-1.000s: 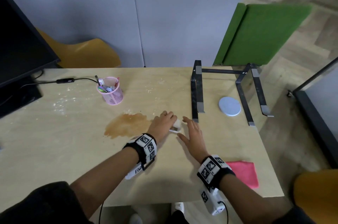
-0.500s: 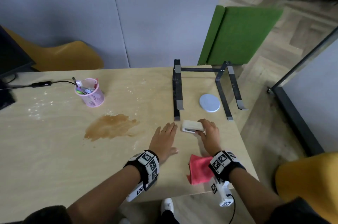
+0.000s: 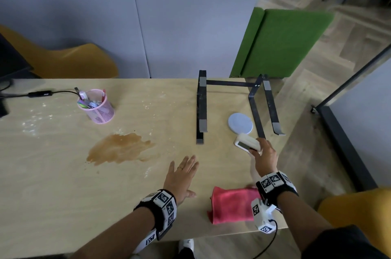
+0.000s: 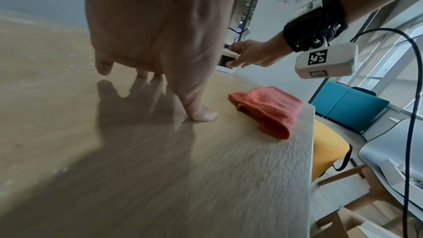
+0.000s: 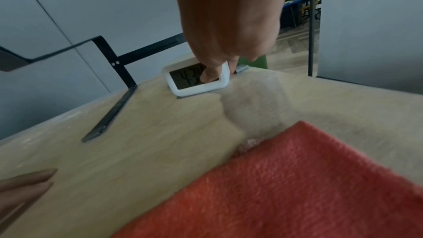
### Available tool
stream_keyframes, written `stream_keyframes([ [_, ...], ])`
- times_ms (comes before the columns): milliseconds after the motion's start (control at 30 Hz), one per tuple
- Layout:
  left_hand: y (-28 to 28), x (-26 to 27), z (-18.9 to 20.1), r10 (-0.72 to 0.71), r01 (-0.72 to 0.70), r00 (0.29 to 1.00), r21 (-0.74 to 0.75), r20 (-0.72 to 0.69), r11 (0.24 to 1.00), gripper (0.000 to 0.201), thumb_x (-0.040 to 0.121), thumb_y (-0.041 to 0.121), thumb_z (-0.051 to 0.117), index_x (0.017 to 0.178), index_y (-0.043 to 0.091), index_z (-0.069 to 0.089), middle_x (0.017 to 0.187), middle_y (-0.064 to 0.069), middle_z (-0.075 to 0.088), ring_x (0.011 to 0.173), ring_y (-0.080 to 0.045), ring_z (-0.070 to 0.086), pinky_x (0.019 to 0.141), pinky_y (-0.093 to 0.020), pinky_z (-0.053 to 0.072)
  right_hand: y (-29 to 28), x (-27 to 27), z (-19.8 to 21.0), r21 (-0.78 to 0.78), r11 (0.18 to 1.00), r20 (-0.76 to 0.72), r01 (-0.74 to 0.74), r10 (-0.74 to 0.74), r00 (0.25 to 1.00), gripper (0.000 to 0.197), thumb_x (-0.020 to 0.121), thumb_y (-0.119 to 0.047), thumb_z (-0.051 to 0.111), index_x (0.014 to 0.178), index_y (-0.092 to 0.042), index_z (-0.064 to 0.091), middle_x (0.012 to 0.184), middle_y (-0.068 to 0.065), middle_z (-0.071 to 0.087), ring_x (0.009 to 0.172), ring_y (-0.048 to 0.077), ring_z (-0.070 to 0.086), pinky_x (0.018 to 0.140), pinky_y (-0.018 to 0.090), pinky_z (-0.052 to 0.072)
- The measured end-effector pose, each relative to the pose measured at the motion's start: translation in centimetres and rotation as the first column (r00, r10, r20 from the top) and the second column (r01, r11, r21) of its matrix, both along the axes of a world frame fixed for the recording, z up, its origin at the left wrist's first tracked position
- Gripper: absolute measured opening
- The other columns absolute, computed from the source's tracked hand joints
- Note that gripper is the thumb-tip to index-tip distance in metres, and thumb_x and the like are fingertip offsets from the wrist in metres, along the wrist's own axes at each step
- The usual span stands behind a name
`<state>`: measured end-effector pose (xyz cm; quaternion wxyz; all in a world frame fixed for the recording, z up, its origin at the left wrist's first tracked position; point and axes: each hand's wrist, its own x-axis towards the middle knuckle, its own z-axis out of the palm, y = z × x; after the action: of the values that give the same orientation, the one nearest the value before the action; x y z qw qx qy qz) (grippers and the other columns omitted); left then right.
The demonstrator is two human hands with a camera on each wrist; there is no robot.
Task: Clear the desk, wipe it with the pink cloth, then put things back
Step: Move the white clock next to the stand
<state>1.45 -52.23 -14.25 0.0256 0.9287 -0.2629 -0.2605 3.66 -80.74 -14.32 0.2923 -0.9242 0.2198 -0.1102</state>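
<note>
pen cup (image 3: 97,107): standing far left on desk (image 3: 53,174)
spill (image 3: 118,148): lying before it
coaster (image 3: 240,123): lying inside laptop stand (image 3: 202,110)
cloth (image 3: 232,204): lying near right edge

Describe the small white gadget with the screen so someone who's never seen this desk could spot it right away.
Start at the black laptop stand on the wooden desk's right side. Just in front of it, beside the pale round coaster, the right hand grips a digital clock. It is the only white, rounded-rectangle item with a dark display.
</note>
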Motion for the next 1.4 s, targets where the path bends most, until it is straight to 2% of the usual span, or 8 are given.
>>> stream_keyframes([
  [200,-0.1,0.1,0.3,0.011,-0.011,1.000,0.002,-0.022,1.000,0.099,0.082,0.044,0.065,0.152,0.020,-0.002,0.159,0.003,-0.020,0.148,-0.018,-0.012,0.119,-0.053,0.001,1.5,-0.5,0.5,-0.142,0.990,-0.052,0.014,-0.021,0.998,0.056,0.077,-0.016,0.072,0.127,-0.009,0.049,0.128,0.010,0.052,0.115,0.034,0.050,0.097,0.050,0.035],
  [433,0.3,0.3,-0.2,-0.027,0.027,1.000,-0.006,0.000,1.000,0.098,0.083,0.049,0.062,0.152,0.021,-0.001,0.159,0.002,-0.018,0.149,-0.019,-0.011,0.119,-0.054,0.000,8.9,-1.9,0.1,-0.314,0.890,-0.066,-0.332,0.328,0.942,0.056,0.082,-0.023,0.067,0.132,-0.011,0.046,0.138,0.007,0.048,0.129,0.026,0.043,0.112,0.047,0.030],
  [633,3.9,2.5,0.8,0.142,-0.103,0.981,-0.262,0.133,0.959,0.069,0.091,0.053,0.043,0.149,0.021,0.022,0.159,0.006,0.010,0.148,-0.016,0.006,0.120,-0.049,0.003,15.3,-3.4,-2.6,-0.147,0.802,-0.340,-0.579,0.509,0.791,0.073,0.089,-0.057,0.027,0.149,-0.019,0.009,0.159,-0.003,0.003,0.146,0.016,-0.003,0.114,0.035,-0.005],
  [733,8.0,5.2,2.2,0.443,-0.340,0.875,-0.401,0.197,0.851,0.058,0.081,0.037,0.058,0.133,0.019,0.041,0.143,0.003,0.035,0.134,-0.019,0.034,0.113,-0.041,0.023,16.8,-3.7,-3.1,-0.091,0.758,-0.414,-0.645,0.561,0.717,0.085,0.076,-0.071,-0.003,0.145,-0.023,-0.015,0.153,-0.004,-0.023,0.143,0.017,-0.019,0.114,0.037,-0.012],
  [833,12.4,8.5,4.3,0.761,-0.615,0.608,-0.471,0.228,0.633,0.062,0.068,0.026,0.071,0.122,0.013,0.044,0.126,-0.005,0.041,0.117,-0.029,0.042,0.096,-0.040,0.034,16.9,-4.0,-3.3,-0.076,0.754,-0.430,-0.652,0.565,0.704,0.086,0.070,-0.074,-0.016,0.140,-0.024,-0.022,0.150,-0.005,-0.029,0.142,0.017,-0.024,0.114,0.038,-0.012],
  [1067,20.5,15.1,7.9,0.914,-0.732,0.196,-0.567,0.356,0.378,0.102,0.055,0.032,0.085,0.138,0.015,0.030,0.144,-0.014,0.029,0.127,-0.035,0.037,0.098,-0.043,0.037,17.0,-3.9,-4.3,-0.067,0.773,-0.404,-0.631,0.557,0.725,0.093,0.068,-0.079,-0.019,0.143,-0.024,-0.020,0.152,-0.009,-0.024,0.141,0.012,-0.023,0.116,0.038,-0.007],
  [1233,24.1,19.0,7.8,0.979,-0.800,0.188,-0.591,-0.075,0.108,0.125,0.055,0.019,0.090,0.147,0.022,0.005,0.144,-0.022,0.032,0.127,-0.041,0.043,0.104,-0.053,0.040,16.9,-3.8,-4.7,-0.102,0.791,-0.414,-0.603,0.517,0.749,0.071,0.089,-0.067,0.007,0.149,-0.029,-0.001,0.158,-0.012,-0.007,0.144,0.006,-0.013,0.112,0.034,0.004],
  [1400,23.7,20.0,6.6,0.959,-0.689,0.228,-0.724,-0.166,0.039,0.113,0.054,0.009,0.089,0.142,0.015,0.019,0.129,-0.023,0.053,0.118,-0.040,0.052,0.099,-0.045,0.044,17.3,-3.3,-3.8,-0.073,0.802,-0.399,-0.593,0.522,0.754,0.070,0.090,-0.065,0.010,0.149,-0.028,0.006,0.158,-0.012,-0.004,0.145,0.007,-0.008,0.114,0.026,-0.009],
])
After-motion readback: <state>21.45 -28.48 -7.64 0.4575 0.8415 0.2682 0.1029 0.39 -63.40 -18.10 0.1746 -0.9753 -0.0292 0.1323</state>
